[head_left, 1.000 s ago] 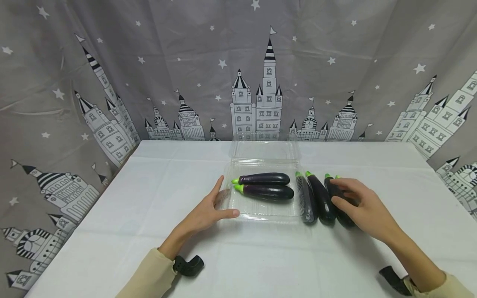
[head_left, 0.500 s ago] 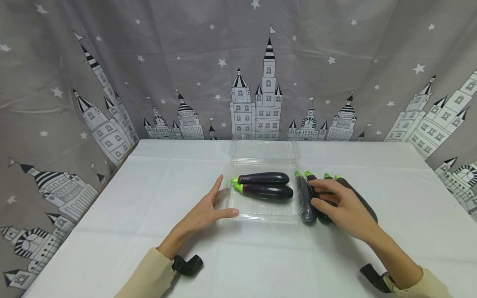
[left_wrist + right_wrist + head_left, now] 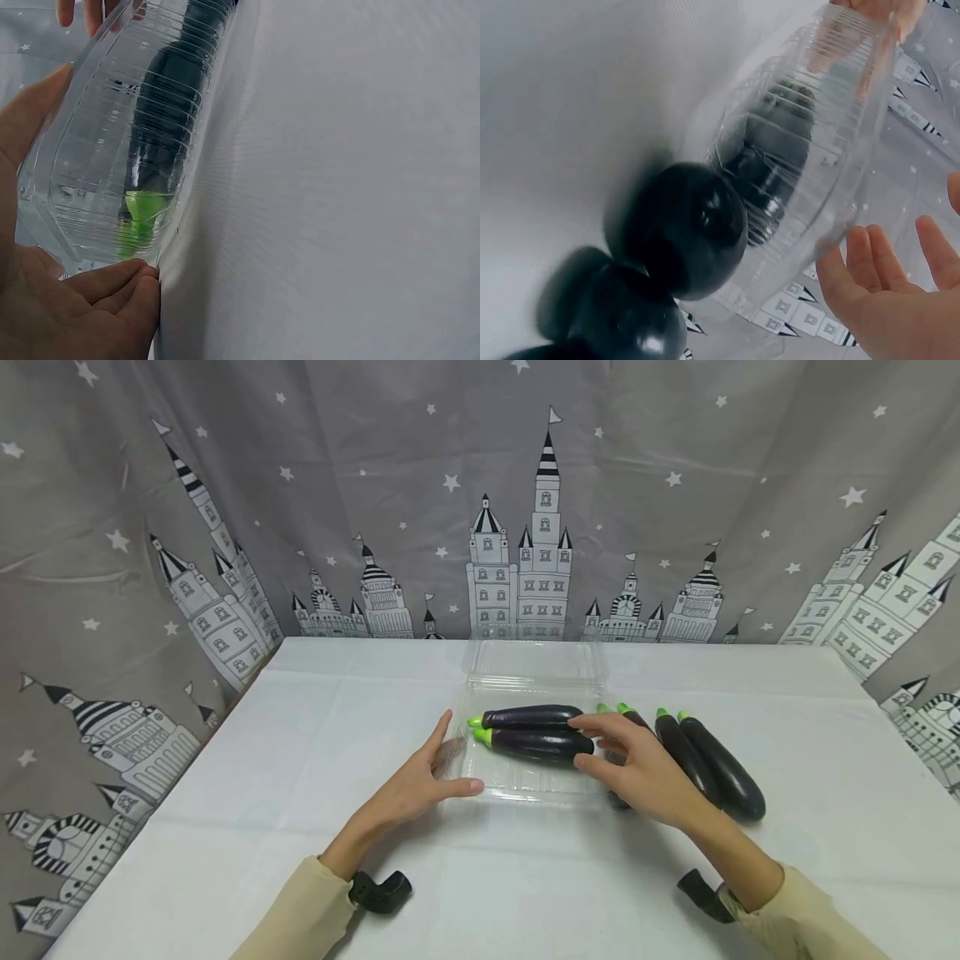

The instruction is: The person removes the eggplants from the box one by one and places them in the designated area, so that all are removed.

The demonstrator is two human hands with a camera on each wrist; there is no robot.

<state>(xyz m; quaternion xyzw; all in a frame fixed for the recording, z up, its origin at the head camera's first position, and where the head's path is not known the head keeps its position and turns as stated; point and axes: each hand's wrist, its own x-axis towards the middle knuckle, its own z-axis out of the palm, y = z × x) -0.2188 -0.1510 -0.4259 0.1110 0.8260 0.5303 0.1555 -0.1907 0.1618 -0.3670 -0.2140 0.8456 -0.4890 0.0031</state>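
Note:
Two dark purple eggplants, a rear eggplant point(image 3: 531, 717) and a front eggplant point(image 3: 536, 745), lie side by side in a clear plastic clamshell box point(image 3: 517, 787), green stems to the left. My left hand point(image 3: 411, 787) rests against the box's left side, index finger and thumb spread straight, thumb at the front edge. My right hand point(image 3: 637, 764) hovers over the box's right rim, fingers loosely bent near the eggplants' blunt ends and nothing held. In the right wrist view its fingers point(image 3: 870, 259) are spread beside the box wall. It partly hides the nearest eggplants outside the box.
Several more eggplants lie right of the box, including an outermost eggplant point(image 3: 723, 768) and its neighbour point(image 3: 686, 752). The box's lid point(image 3: 536, 658) stands folded back toward the grey castle-print curtain point(image 3: 337, 485). White cloth point(image 3: 360, 710) covers the table.
My right hand has moved left, from above the outer eggplants to the box's right side, uncovering the outermost ones. My left hand and the two boxed eggplants have stayed in place.

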